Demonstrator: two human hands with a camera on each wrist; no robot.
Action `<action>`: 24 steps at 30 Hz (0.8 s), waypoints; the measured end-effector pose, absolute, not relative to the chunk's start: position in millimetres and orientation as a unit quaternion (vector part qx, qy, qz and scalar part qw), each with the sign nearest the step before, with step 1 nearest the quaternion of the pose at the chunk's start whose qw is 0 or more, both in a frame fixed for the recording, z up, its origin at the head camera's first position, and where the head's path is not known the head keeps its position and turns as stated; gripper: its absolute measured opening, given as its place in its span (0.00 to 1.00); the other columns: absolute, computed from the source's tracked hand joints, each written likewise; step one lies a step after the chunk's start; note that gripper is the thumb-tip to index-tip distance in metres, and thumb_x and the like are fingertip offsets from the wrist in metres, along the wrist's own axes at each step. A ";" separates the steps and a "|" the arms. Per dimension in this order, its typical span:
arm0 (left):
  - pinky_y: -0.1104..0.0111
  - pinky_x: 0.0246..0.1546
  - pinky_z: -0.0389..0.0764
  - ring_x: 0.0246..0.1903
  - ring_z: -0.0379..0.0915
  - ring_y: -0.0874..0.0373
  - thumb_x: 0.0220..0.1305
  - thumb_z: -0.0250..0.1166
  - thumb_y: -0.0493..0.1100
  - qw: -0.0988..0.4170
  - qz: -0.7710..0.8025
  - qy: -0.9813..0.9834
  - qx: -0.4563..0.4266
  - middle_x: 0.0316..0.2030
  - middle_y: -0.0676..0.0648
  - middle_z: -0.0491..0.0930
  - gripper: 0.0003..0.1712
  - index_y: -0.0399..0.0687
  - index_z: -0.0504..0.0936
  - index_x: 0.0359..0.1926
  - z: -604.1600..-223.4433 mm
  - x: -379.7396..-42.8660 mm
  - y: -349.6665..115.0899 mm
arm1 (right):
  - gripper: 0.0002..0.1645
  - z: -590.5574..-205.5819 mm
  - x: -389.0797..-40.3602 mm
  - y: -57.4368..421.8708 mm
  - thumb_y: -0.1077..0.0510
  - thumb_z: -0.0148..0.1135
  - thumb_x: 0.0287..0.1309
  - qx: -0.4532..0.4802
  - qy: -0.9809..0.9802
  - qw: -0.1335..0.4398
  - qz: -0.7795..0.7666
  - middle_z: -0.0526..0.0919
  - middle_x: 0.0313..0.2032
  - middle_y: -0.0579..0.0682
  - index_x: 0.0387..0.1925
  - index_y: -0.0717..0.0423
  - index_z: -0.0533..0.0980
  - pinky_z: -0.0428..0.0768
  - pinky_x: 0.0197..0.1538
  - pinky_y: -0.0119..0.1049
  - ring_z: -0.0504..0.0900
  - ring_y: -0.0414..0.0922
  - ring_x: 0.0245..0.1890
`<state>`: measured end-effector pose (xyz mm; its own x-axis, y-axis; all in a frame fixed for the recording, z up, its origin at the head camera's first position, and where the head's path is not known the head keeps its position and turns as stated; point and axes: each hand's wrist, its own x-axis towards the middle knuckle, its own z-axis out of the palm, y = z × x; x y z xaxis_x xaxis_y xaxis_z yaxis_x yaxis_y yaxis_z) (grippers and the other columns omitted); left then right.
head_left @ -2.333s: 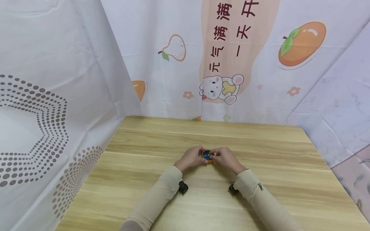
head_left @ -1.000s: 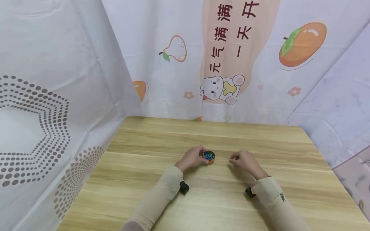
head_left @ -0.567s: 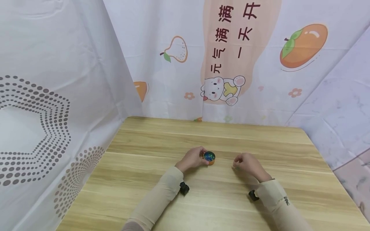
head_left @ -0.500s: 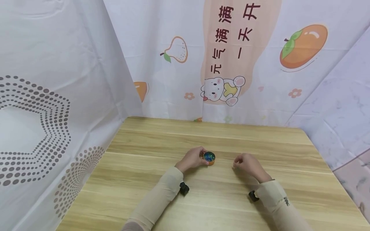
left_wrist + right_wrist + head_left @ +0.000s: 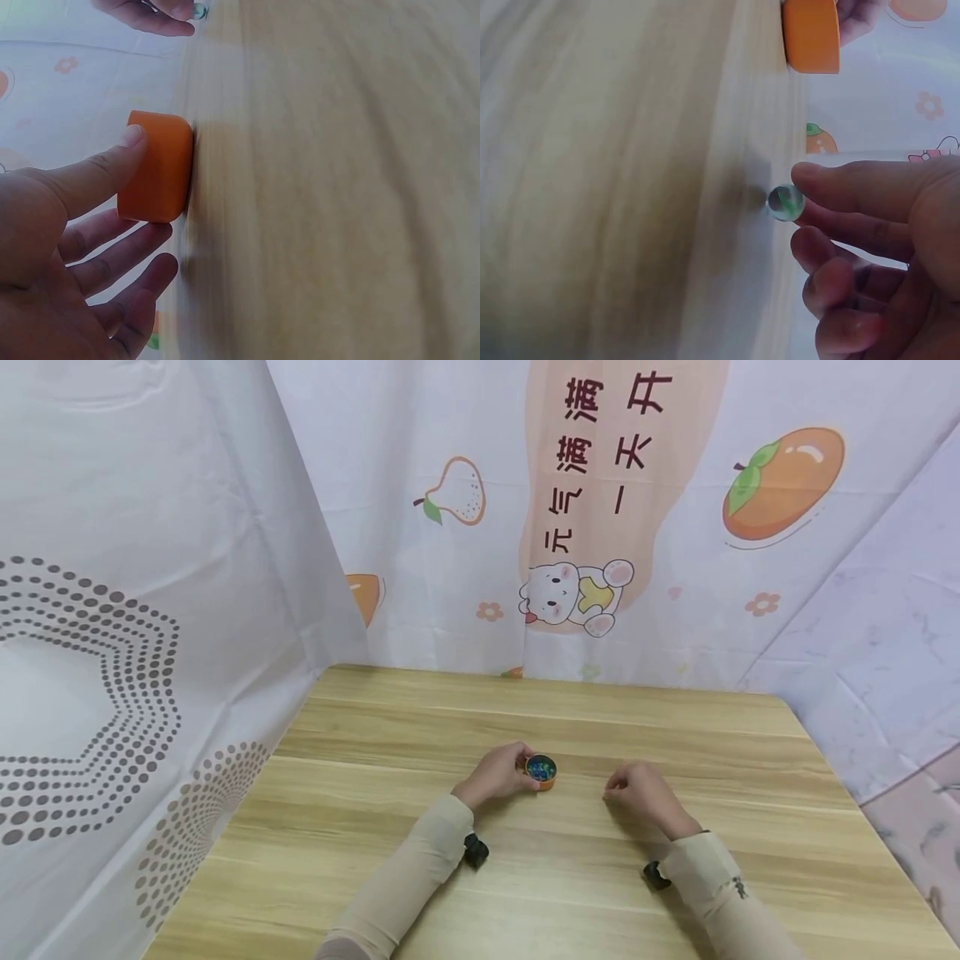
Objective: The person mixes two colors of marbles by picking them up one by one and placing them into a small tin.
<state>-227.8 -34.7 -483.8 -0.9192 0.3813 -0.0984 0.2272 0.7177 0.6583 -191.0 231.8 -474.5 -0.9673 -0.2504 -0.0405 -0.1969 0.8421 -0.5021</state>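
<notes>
My left hand holds a small round orange container, which stands upright on the wooden table. In the left wrist view the thumb lies on the container's orange wall, with fingertips at its other side. Shiny blue and green contents show inside it, too small to make out singly. To the right, my right hand pinches a clear glass marble with a green streak between thumb and index finger, very close to the tabletop; whether it touches the wood I cannot tell. The other fingers are curled.
The wood-grain table extends around both hands. A white printed cloth hangs behind its far edge, and a dotted cloth hangs at the left. Each wrist carries a small black camera.
The right hand was at the container's opening, then moved right, away from it, and has since stayed low over the table. My left hand has kept hold of the container in the same place.
</notes>
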 end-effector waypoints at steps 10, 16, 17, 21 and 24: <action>0.62 0.52 0.76 0.47 0.77 0.55 0.52 0.76 0.49 0.119 0.336 0.920 0.163 0.45 0.49 0.81 0.29 0.49 0.78 0.54 -484.5 -228.8 -34.5 | 0.07 -475.5 -190.3 232.5 0.59 0.70 0.52 -0.098 0.959 0.069 -0.257 0.84 0.31 0.51 0.32 0.59 0.84 0.78 0.35 0.38 0.80 0.44 0.31; 0.62 0.52 0.76 0.47 0.77 0.55 0.52 0.76 0.49 0.120 0.338 0.919 0.164 0.45 0.49 0.82 0.28 0.49 0.78 0.54 -484.8 -228.0 -34.5 | 0.05 -477.8 -186.4 238.1 0.59 0.70 0.51 -0.104 0.960 0.065 -0.251 0.85 0.31 0.52 0.31 0.58 0.83 0.80 0.36 0.42 0.81 0.46 0.32; 0.61 0.52 0.76 0.47 0.77 0.55 0.52 0.76 0.48 0.120 0.339 0.918 0.165 0.46 0.48 0.82 0.28 0.49 0.78 0.54 -484.8 -227.7 -34.6 | 0.05 -478.2 -185.4 239.2 0.60 0.70 0.51 -0.105 0.960 0.065 -0.250 0.85 0.31 0.52 0.30 0.58 0.83 0.80 0.36 0.42 0.82 0.46 0.32; 0.61 0.53 0.76 0.48 0.77 0.55 0.52 0.75 0.48 0.122 0.341 0.917 0.165 0.46 0.48 0.82 0.28 0.49 0.78 0.54 -484.6 -227.5 -35.0 | 0.04 -479.0 -182.9 241.8 0.60 0.69 0.53 -0.097 0.960 0.072 -0.253 0.85 0.32 0.51 0.31 0.57 0.83 0.79 0.35 0.41 0.81 0.45 0.32; 0.60 0.53 0.75 0.48 0.77 0.54 0.53 0.75 0.48 0.119 0.347 0.916 0.166 0.46 0.48 0.82 0.28 0.49 0.78 0.54 -483.8 -228.3 -35.6 | 0.05 -478.0 -183.4 241.7 0.59 0.68 0.55 -0.092 0.959 0.075 -0.256 0.84 0.33 0.51 0.33 0.56 0.84 0.78 0.35 0.41 0.80 0.45 0.33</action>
